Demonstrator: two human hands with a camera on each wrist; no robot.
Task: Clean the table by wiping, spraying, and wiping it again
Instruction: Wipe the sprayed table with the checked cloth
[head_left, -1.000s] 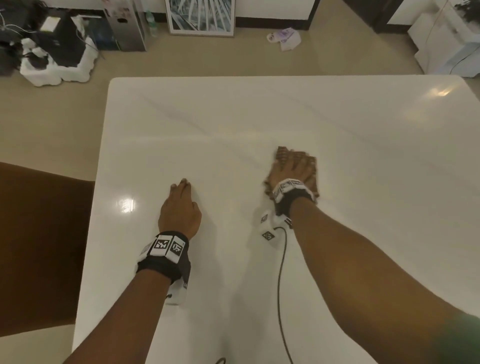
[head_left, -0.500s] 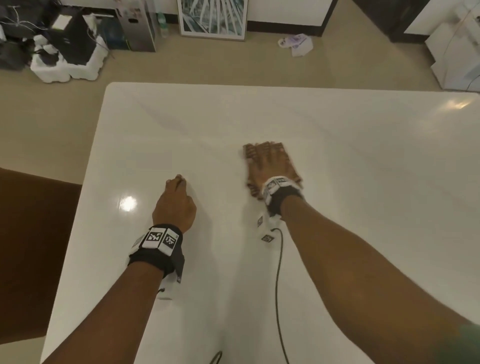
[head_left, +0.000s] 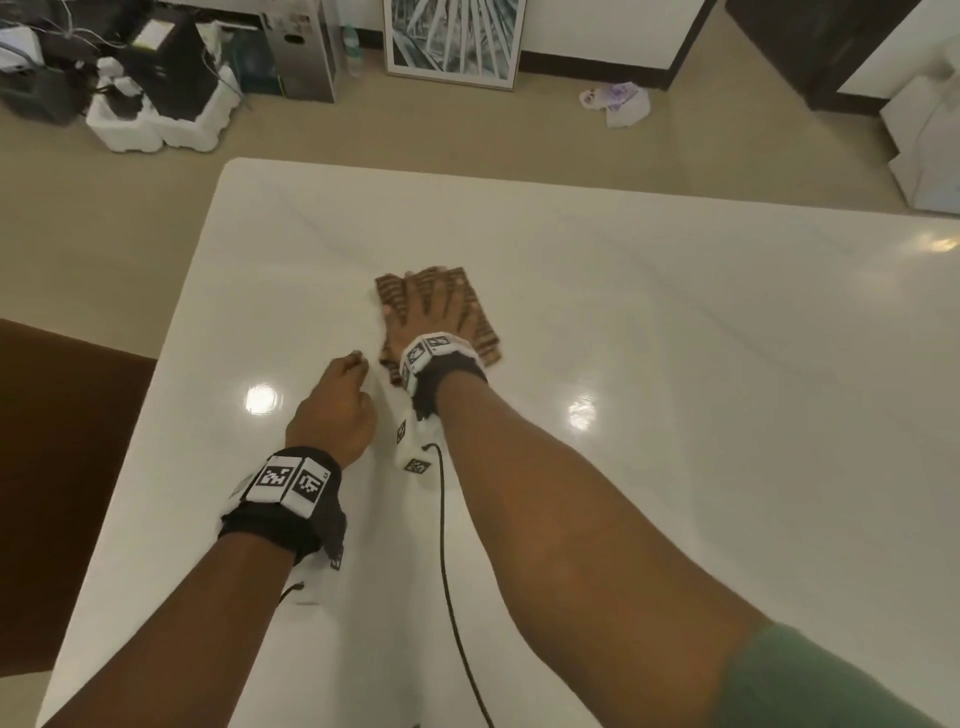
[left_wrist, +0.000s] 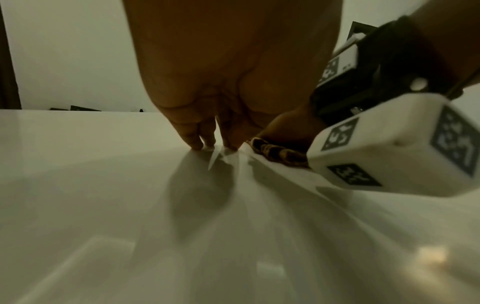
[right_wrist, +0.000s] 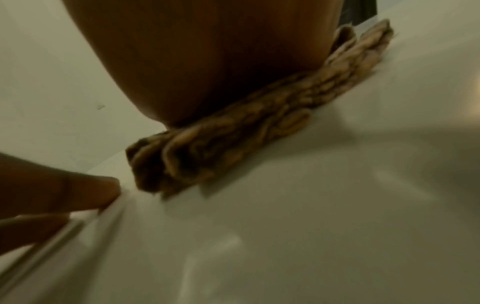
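The right hand (head_left: 436, 317) lies flat on the brown cloth (head_left: 480, 332), its fingers (head_left: 434, 288) straight and spread, pressing the cloth down on the white bench (head_left: 675, 389). The cloth is folded and sits in the middle part of the bench, nearer the left edge. The left hand (head_left: 332, 410) rests just beside it, fingers (left_wrist: 193, 142) half bent, only their tips touching the bench, holding nothing.
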